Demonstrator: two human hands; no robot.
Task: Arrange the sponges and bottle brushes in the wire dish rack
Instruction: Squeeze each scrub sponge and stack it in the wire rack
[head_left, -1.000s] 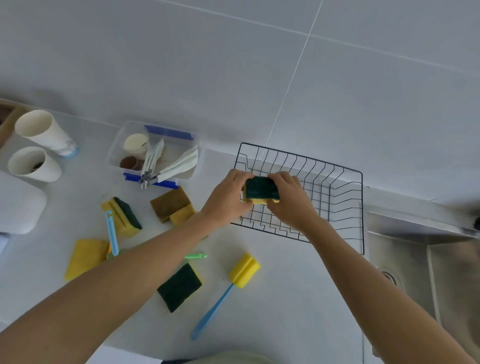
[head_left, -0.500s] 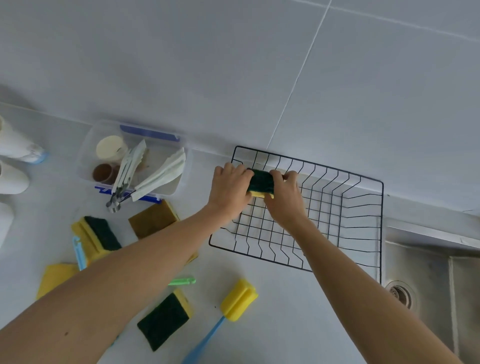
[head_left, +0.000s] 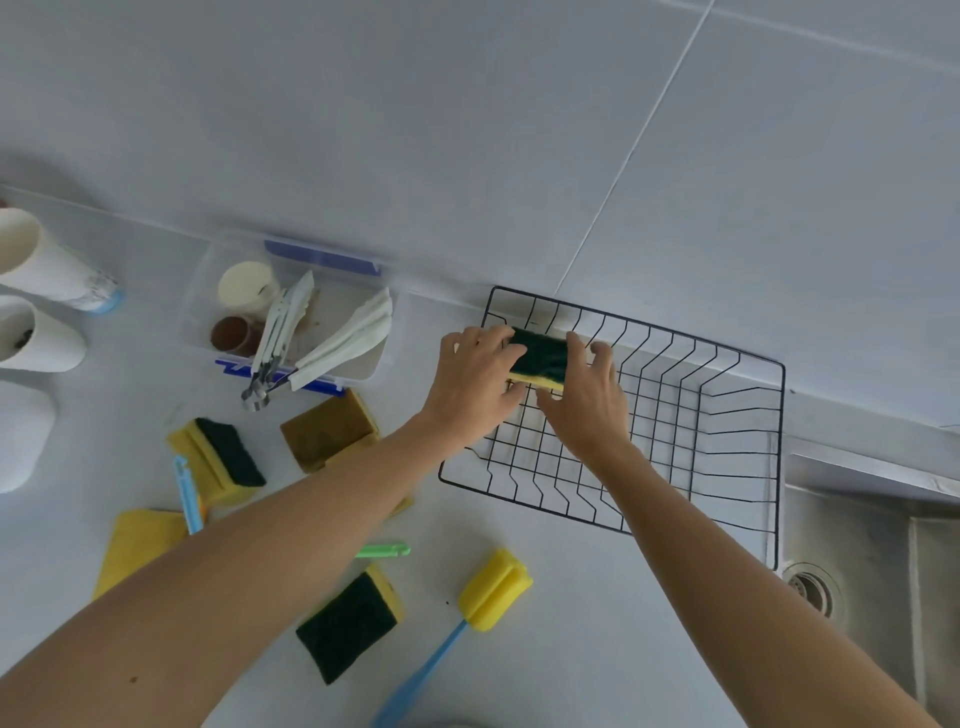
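From my head view I count one wire dish rack (head_left: 675, 426), six sponges and three brushes, one with a yellow head (head_left: 494, 590). My left hand (head_left: 475, 384) and right hand (head_left: 589, 400) both grasp one green-topped sponge (head_left: 540, 358) between them at the rack's 10 o'clock corner, its long axis running 9 to 3 o'clock.
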